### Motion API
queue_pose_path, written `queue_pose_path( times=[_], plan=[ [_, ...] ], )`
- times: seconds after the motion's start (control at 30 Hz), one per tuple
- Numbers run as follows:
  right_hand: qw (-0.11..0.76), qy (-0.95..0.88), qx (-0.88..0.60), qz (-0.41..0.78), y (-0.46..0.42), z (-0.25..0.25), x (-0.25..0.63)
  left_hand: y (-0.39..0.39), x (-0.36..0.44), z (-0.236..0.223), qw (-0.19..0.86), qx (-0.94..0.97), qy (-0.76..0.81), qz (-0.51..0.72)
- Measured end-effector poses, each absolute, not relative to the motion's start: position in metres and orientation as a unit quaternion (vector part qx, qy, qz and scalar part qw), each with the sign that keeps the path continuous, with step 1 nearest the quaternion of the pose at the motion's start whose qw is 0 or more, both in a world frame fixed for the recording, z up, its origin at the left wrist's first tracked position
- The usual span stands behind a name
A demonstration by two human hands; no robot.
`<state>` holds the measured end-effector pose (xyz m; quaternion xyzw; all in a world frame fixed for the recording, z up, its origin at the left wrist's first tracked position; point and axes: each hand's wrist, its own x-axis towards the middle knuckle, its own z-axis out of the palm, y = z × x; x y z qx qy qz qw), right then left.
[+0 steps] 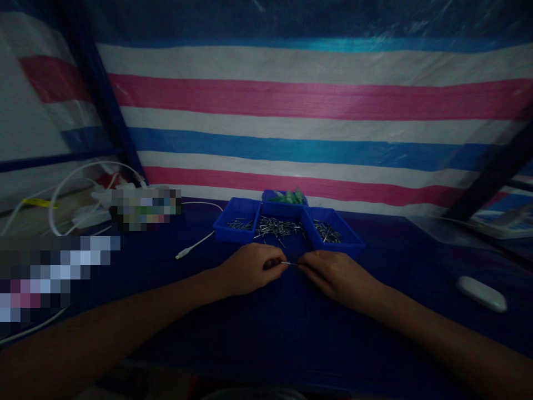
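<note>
My left hand (pixel 254 269) and my right hand (pixel 339 275) meet over the dark blue table, fingertips pinched. A thin metal pin (pixel 290 263) spans the small gap between them, one end in each hand. Its exact kind is too small and dim to tell. Just beyond lies a loose pile of similar metal pins (pixel 278 228). Blue trays flank the pile: a left tray (pixel 233 235) with some pins inside and a right tray (pixel 333 244) with more. The back tray (pixel 283 209) contains green and clear pieces I cannot make out.
A white cable (pixel 195 246) ends in a plug left of the trays. Cords and a clear plastic bag (pixel 89 210) crowd the left rear. A white rounded object (pixel 482 293) rests at the right. Behind the table hangs a striped sheet (pixel 291 100) between dark blue posts.
</note>
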<state>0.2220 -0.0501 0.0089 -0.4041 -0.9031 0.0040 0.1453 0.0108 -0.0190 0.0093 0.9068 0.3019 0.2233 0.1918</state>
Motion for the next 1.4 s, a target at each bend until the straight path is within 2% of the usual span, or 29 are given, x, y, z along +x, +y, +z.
queue_pose_path(
  times=[0.27, 0.47, 0.7, 0.87, 1.4],
  plan=[
    [0.138, -0.907, -0.395, 0.041, -0.054, 0.01, 0.218, -0.024, 0.014, 0.01, 0.178, 0.907, 0.243, 0.294],
    [0.135, -0.912, -0.383, 0.048, -0.054, 0.01, 0.216, -0.027, 0.014, 0.01, 0.195, 0.918, 0.19, 0.289],
    [0.132, -0.907, -0.397, 0.044, -0.057, 0.017, 0.218, -0.025, 0.011, 0.009, 0.169, 0.908, 0.279, 0.264],
    [0.15, -0.904, -0.399, 0.036, -0.057, 0.016, 0.218, -0.021, 0.011, 0.006, 0.148, 0.914, 0.282, 0.25],
    [0.118, -0.912, -0.394, -0.001, -0.052, 0.012, 0.221, -0.018, 0.01, 0.004, 0.083, 0.933, 0.273, 0.22]
  ],
)
